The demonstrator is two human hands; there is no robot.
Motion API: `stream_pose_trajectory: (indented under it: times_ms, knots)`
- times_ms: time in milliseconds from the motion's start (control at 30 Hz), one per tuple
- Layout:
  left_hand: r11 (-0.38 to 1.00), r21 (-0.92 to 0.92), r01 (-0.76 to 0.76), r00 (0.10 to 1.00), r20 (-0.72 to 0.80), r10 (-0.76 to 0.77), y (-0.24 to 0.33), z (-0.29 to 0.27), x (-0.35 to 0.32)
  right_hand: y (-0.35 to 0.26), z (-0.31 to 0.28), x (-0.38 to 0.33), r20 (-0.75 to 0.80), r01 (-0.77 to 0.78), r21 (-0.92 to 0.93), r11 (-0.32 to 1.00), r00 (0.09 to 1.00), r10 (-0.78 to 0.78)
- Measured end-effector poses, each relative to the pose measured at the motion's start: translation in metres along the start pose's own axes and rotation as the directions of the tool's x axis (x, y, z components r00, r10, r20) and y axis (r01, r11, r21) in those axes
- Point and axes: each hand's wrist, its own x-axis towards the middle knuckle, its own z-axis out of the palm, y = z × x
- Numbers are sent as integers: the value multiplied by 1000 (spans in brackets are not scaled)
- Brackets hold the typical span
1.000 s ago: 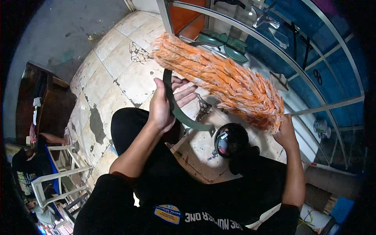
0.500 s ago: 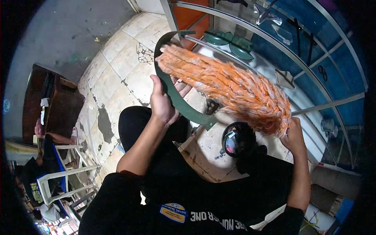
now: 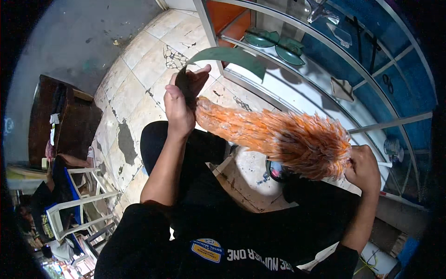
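Holding a curved dark green strip (image 3: 232, 56), the left hand (image 3: 179, 104) is half open: its thumb stands on one side of the strip and its fingers, rather straight, on the other side, so the strip lies in the fork between them. How firmly it is pressed, I cannot tell. The right hand (image 3: 363, 168) is closed in a fist at the thick end of an orange-and-white feather duster (image 3: 274, 135); the feathers hide much of the handle, so I cannot see exactly how the fingers wrap it.

Compared with half a second ago, two things have changed. The strip then passed above and below the left hand, with its lower end visible near the knees; now its long part rises from the hand and bends over to the right, and its free end is in front of the display cabinet (image 3: 208, 35). The duster has also come down: its narrow tip was above the left hand, and now it is just beside the palm and the lower visible part of the strip. Whether it touches the strip there, I cannot tell.

For the work in hand, I judge that this puts the tip close to the held part, while the upper bend stands apart from the feathers. The duster now covers most of the glossy black round object (image 3: 277, 173) below it.
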Motion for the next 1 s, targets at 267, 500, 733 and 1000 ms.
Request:
stream_pose_trajectory:
  times_ms: [267, 500, 733, 1000]
  knots:
    - [960, 196, -199, 975, 143, 173, -2, -4, 3, 6, -5, -4, 32, 5, 70, 998, 999, -8]
    - [985, 3, 170, 952, -260, -163, 0, -9, 8, 26, -3, -7, 48, -103, -78, 992, 993, 107]
    - [412, -718, 561, 691, 133, -710, -15, -23, 6, 38, 4, -8, -178, -252, -43, 967, 954, 240]
    - [242, -791, 562, 646, 236, -726, -8, 4, -9, 4, 43, 22, -163, -89, 92, 992, 981, 103]
